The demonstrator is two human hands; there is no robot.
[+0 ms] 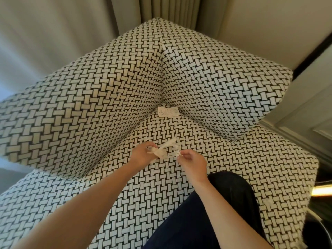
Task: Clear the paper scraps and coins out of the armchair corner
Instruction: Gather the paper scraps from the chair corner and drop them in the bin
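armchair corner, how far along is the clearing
Partly done. Both hands hold crumpled paper scraps over the seat: the left hand has a wad, the right hand pinches a bit. A flat printed slip lies in the corner. No coins show.

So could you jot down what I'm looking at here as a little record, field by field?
place: corner of a woven-pattern armchair
left hand: holding crumpled paper scraps
right hand: pinching a small paper bit
in the corner: a flat printed paper slip, lying on the seat, untouched
coins: none clearly visible
also in view: the person's dark-clothed knee on the seat, curtain behind
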